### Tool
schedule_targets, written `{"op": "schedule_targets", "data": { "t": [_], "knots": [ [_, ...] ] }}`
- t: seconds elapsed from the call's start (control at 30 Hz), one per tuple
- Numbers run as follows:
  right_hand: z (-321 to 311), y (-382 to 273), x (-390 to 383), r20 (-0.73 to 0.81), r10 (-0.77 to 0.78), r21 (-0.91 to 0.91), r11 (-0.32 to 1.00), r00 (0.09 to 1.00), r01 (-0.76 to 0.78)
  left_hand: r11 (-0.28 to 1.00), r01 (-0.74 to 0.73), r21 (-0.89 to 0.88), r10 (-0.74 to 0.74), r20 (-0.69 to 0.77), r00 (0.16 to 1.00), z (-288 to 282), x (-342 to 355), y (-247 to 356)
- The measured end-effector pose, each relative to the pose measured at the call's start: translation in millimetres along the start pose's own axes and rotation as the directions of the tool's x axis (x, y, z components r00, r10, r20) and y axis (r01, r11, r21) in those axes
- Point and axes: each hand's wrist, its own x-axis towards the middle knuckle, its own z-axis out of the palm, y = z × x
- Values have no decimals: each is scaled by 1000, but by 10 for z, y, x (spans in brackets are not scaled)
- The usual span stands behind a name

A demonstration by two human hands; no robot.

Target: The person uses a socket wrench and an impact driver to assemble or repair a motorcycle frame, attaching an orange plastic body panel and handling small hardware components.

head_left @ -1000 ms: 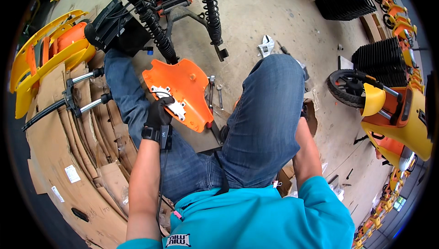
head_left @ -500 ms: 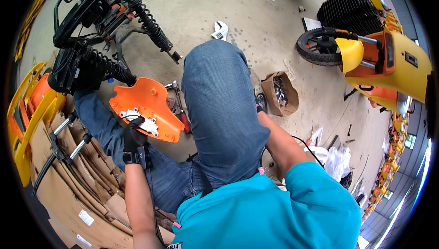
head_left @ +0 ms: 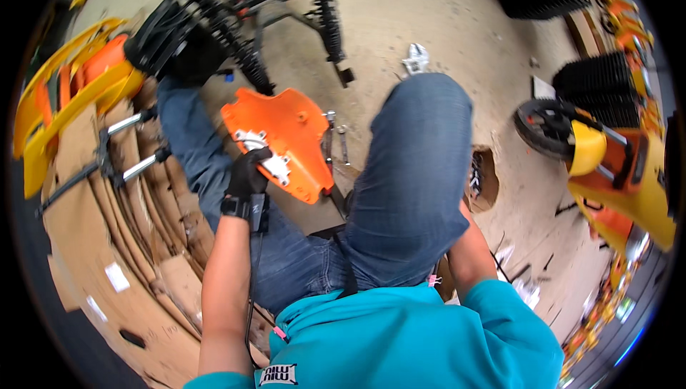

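My left hand (head_left: 249,175), in a black glove, is closed on an orange plastic panel (head_left: 304,146) at the white bracket (head_left: 275,167) fixed on it. Silver spanners (head_left: 344,146) lie on the floor just right of the panel. My right forearm (head_left: 464,260) runs up beside my raised knee, which hides the hand. Near that knee stands an open brown paper bag (head_left: 488,192) with small parts in it. An adjustable wrench (head_left: 416,58) lies on the floor beyond the knee.
A black vehicle frame (head_left: 257,17) with spring shocks stands ahead. Flattened cardboard (head_left: 93,239) with a fork assembly (head_left: 136,167) on it lies left, beside yellow body panels (head_left: 43,153). A yellow scooter (head_left: 622,189) with a wheel, and black stacked parts (head_left: 593,85) are at right.
The view swung right and has swung back, now blurred. My left hand still holds the orange panel. My right hand has stayed hidden behind the knee or nearly so.
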Motion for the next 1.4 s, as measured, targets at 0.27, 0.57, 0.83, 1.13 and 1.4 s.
{"op": "schedule_targets", "data": {
  "t": [0.27,0.57,0.83,1.13,1.4],
  "knots": [
    [-173,3,79,33,-7,-22,1000,999,7,814,-366,451,299,215,930,-128,98,-78],
    [-216,-72,155,85,-5,-58,998,996,10,992,-25,-126,31,46,998,-131,156,-92],
    [-260,-61,144,113,-2,-80,997,994,11,995,-44,-93,46,19,999,-128,174,-124],
    [-280,-146,253,192,-32,-108,993,981,54,996,-70,49,69,31,997,-60,91,-60],
    [-180,-708,1135,511,-302,-113,904,805,411,988,-53,147,45,54,998,-8,113,-39]
  ]
}}
